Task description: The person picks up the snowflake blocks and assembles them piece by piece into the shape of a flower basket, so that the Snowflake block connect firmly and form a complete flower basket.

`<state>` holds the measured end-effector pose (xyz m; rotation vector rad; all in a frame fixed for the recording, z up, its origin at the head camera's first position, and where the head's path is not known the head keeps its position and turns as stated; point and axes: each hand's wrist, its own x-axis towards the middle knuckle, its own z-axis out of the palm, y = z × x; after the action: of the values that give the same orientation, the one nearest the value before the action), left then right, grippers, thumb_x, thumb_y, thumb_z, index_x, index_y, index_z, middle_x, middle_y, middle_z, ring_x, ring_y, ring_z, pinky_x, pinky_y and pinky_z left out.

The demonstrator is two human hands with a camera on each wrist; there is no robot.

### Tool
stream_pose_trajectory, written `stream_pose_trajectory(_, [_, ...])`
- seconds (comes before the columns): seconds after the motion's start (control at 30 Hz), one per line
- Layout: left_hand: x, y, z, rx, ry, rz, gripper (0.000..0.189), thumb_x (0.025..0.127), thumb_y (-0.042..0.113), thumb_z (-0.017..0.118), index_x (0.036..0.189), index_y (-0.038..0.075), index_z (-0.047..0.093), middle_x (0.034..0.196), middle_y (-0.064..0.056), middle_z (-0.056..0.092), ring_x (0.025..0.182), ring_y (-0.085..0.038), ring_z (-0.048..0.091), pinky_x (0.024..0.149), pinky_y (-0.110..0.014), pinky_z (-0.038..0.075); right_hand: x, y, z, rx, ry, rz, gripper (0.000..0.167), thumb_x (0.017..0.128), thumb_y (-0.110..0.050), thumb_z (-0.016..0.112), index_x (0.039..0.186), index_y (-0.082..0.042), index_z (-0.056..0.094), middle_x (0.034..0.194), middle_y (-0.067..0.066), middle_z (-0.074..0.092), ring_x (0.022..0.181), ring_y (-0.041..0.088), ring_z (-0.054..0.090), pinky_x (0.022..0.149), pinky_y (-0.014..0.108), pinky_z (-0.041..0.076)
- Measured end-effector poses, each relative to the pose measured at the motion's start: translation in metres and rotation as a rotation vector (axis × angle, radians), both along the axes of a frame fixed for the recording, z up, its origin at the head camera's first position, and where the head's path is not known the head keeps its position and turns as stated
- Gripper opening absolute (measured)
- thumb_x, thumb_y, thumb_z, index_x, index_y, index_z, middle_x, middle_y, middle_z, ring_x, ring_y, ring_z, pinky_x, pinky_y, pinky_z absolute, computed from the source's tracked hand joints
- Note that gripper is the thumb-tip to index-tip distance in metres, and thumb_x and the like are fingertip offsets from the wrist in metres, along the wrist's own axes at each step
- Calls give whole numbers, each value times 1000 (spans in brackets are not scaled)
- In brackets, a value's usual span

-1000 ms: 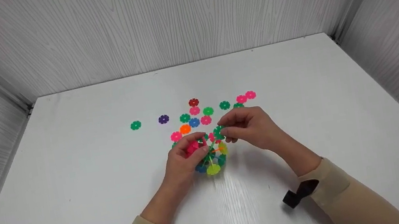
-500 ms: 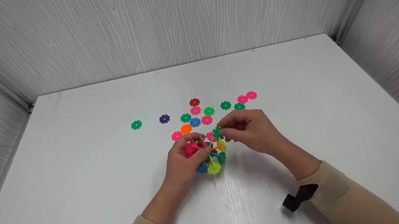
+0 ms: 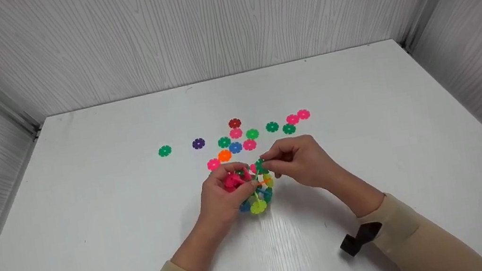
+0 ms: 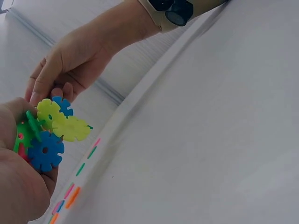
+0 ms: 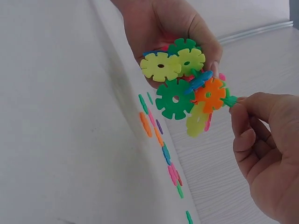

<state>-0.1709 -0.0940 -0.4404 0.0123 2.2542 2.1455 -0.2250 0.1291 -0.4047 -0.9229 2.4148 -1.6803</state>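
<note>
The discs (image 5: 165, 99) include green, pink, yellow, blue, orange; the wall (image 3: 215, 24) is grey-grained.

Loose discs (image 3: 235, 147) block mid-table; the tabletop (image 3: 413, 138) allows passage either side.

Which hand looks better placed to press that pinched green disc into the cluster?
Probably the right hand: it pinches the green disc at the edge of the cluster, which the left hand holds.
</note>
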Motion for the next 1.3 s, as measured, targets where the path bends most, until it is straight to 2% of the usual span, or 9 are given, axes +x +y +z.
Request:
stream_pose_trajectory(0.4, [1,0,1,-62,8,-39,49,83,13,90,127,19,68,132,-2,64,133,-25,54,94,-36,61,-2,2,0,43,-29,42,10,96,-13,81,106,-12,82,93,-2,78,71,21,68,64,24,57])
stream_pose_trajectory(0.53, [-1,-3,6,-58,-8,-13,49,85,15,90,129,19,67,134,-1,62,134,-23,52,95,-37,61,-5,2,-3,1,-25,56,19,98,-15,78,117,-9,80,98,0,77,78,29,71,72,29,61])
stream_pose_trajectory(0.63, [-6,-11,13,-42,-15,31,49,87,17,89,131,20,67,137,-2,61,135,-23,51,96,-38,60,-9,2,-8,-42,-19,35,26,102,-17,74,126,-6,75,103,5,76,87,38,72,81,33,62])
stream_pose_trajectory(0.7, [-10,-21,19,-31,-18,59,48,89,18,88,131,20,67,137,-3,61,134,-23,52,97,-38,60,-13,0,-12,-31,-29,15,27,103,-18,73,127,-7,75,106,6,76,93,37,72,84,32,62])
stream_pose_trajectory(0.87, [-22,-50,32,-29,-25,138,48,90,18,87,133,19,66,141,-3,57,135,-21,50,98,-35,59,-25,-16,-23,144,-119,45,28,100,-23,76,126,-12,77,117,1,76,107,21,69,91,35,59])
stream_pose_trajectory(1.03, [-29,-66,38,-23,-36,181,51,92,18,85,138,19,64,145,-3,53,137,-21,47,98,-33,59,-37,-32,-34,315,-183,91,35,97,-21,80,131,-17,76,120,-4,74,112,16,66,98,34,57])
stream_pose_trajectory(1.17, [-32,-67,37,0,-52,185,50,94,18,84,139,18,63,146,-3,53,137,-21,47,99,-32,58,-42,-39,-36,439,-154,122,37,95,-21,82,132,-21,77,121,-7,70,116,15,62,95,31,58])
stream_pose_trajectory(1.3, [-34,-62,33,16,-67,201,50,93,16,84,138,19,63,146,-3,53,137,-20,47,100,-33,58,-42,-41,-35,533,-110,136,29,95,-21,82,123,-24,78,118,-5,63,115,15,57,92,31,57])
